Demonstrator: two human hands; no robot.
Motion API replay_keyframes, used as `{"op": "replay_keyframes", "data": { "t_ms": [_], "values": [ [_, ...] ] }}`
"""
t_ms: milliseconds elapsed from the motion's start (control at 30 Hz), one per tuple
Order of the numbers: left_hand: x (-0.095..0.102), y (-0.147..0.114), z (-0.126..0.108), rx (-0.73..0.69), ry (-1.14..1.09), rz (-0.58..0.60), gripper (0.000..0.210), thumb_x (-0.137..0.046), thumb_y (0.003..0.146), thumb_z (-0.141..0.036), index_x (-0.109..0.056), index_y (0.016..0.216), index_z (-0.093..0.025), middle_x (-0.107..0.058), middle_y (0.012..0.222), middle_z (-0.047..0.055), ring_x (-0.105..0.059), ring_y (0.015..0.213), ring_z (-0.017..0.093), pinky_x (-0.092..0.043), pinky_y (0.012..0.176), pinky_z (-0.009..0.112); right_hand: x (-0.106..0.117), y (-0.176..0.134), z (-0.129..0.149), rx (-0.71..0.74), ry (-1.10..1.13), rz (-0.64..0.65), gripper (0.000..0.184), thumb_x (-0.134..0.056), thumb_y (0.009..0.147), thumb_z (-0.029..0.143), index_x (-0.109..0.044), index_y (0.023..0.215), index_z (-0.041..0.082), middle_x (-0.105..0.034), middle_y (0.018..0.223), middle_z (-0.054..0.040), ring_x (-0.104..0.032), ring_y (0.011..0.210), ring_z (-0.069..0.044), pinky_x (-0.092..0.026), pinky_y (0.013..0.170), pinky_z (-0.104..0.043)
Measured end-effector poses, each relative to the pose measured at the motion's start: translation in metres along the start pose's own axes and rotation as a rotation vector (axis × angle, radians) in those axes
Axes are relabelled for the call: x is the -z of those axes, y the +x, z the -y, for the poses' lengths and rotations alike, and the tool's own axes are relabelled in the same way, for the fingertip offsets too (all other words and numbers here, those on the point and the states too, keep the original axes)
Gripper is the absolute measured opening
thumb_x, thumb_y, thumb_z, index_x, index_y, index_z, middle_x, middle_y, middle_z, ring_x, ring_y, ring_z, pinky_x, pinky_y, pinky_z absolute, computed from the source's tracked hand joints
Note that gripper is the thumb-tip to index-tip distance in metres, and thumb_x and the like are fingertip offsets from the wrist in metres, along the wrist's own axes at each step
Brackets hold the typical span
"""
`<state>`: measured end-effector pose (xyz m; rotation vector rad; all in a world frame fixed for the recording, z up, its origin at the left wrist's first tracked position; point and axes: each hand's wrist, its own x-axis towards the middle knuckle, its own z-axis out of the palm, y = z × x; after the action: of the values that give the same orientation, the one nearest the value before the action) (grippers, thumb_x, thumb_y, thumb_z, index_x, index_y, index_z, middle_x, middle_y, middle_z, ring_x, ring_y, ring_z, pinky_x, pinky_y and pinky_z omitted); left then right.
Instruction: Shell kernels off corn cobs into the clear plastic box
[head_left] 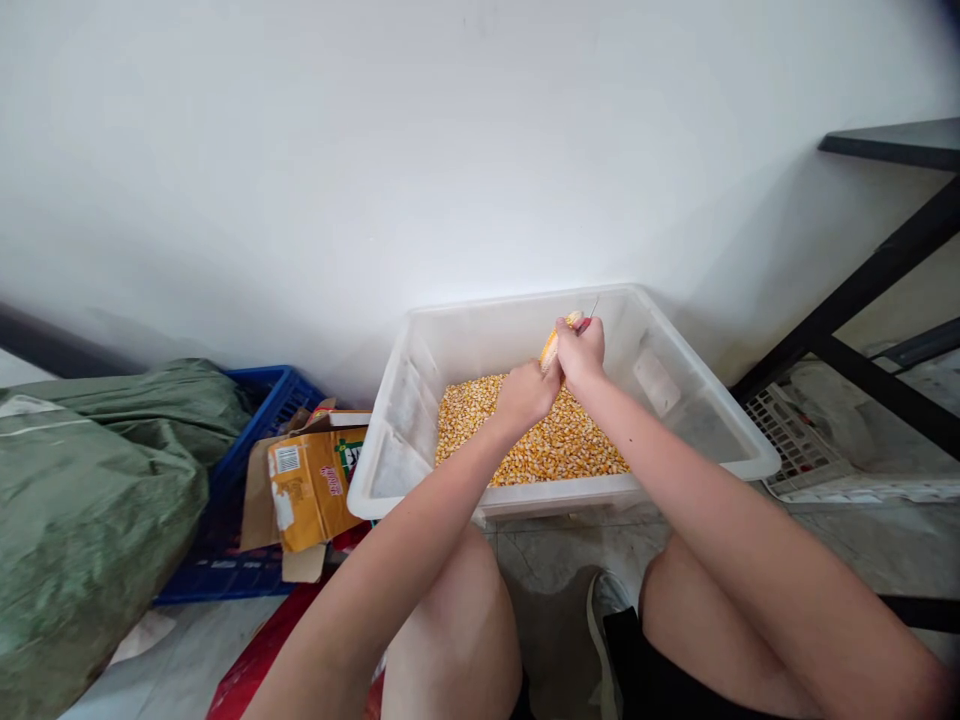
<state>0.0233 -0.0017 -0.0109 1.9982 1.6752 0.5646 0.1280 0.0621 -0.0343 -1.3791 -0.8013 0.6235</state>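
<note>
Shelling corn by hand: loosening kernels from a held cob, by my reading.
Left hand [526, 393] is closed around the lower end of the corn cob [550, 350], which stands tilted above loose kernels [559, 450] in the translucent plastic tub [517, 301]. Right hand [583, 355] is curled at the cob's upper part, apparently gripping a thin, red-handled tool [586, 325]; exact finger contact hidden. Kernels remain on the cob. Next move likely calls for a steady left grip, the tool worked along remaining rows, point clear of fingers.
</note>
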Motion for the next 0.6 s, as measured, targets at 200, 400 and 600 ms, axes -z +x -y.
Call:
{"op": "replay_keyframes", "data": {
  "t_ms": [200, 400, 600],
  "values": [
    [0.002, 0.004, 0.012, -0.043, -0.231, 0.190, 0.087, -0.011, 0.087, -0.079, -0.065, 0.080, -0.011, -0.067, 0.081, 0.018, -0.067, 0.066, 0.027, -0.049, 0.054, 0.032, 0.003, -0.005, 0.002, 0.077, -0.011, 0.057, 0.026, -0.063, 0.079, 0.032, -0.038, 0.082, 0.026, -0.049, 0.078, 0.0039, -0.052, 0.072, -0.016, -0.042, 0.075, -0.032],
    [0.004, 0.002, 0.017, 0.000, -0.515, 0.301, 0.075, -0.030, 0.085, -0.079, -0.062, 0.100, -0.013, -0.065, 0.086, 0.013, -0.064, 0.056, 0.021, -0.050, 0.043, 0.029, 0.007, 0.000, 0.006, 0.072, 0.056, 0.102, 0.027, -0.063, 0.077, 0.031, -0.038, 0.080, 0.025, -0.046, 0.076, 0.0053, -0.050, 0.070, -0.014, -0.043, 0.074, -0.030],
    [0.006, 0.006, 0.014, 0.059, -0.661, 0.345, 0.056, -0.035, 0.094, -0.063, -0.061, 0.114, -0.017, -0.066, 0.076, 0.007, -0.064, 0.057, 0.019, -0.052, 0.047, 0.029, 0.010, 0.002, 0.020, -0.111, 0.307, 0.073, 0.033, -0.069, 0.070, 0.025, -0.036, 0.076, 0.025, -0.044, 0.068, 0.0065, -0.048, 0.061, -0.013, -0.042, 0.063, -0.028]
  ]
}}
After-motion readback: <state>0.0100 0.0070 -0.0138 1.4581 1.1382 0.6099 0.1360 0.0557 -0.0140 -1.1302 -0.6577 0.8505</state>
